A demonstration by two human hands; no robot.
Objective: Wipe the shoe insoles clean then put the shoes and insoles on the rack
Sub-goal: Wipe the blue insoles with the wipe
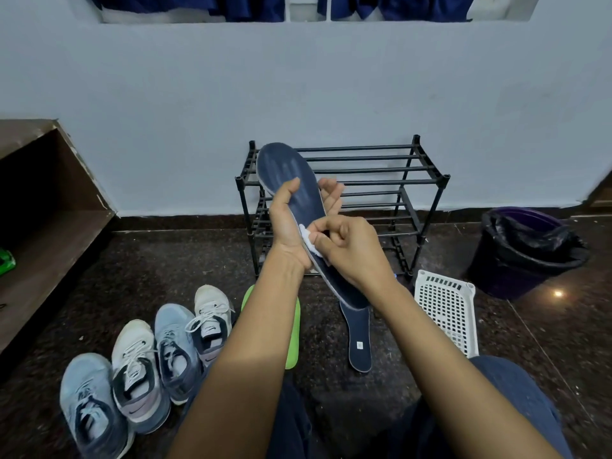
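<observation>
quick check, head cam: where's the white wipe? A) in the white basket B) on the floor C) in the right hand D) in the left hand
C: the right hand pinches the white wipe against the navy insole, which the left hand grips in front of the rack.

The held insole [291,180] sits between the thumb and fingers of the left hand [288,220], with the wipe [306,238] pinched against it under the fingers of the right hand [347,246]. The rack [381,180] stands just behind all the fingers. Nearer the person than the fingers, a loose insole [359,339] and a second insole [294,332] lie on the floor, with four shoes [139,369] left of them and a basket [447,313] right.
</observation>
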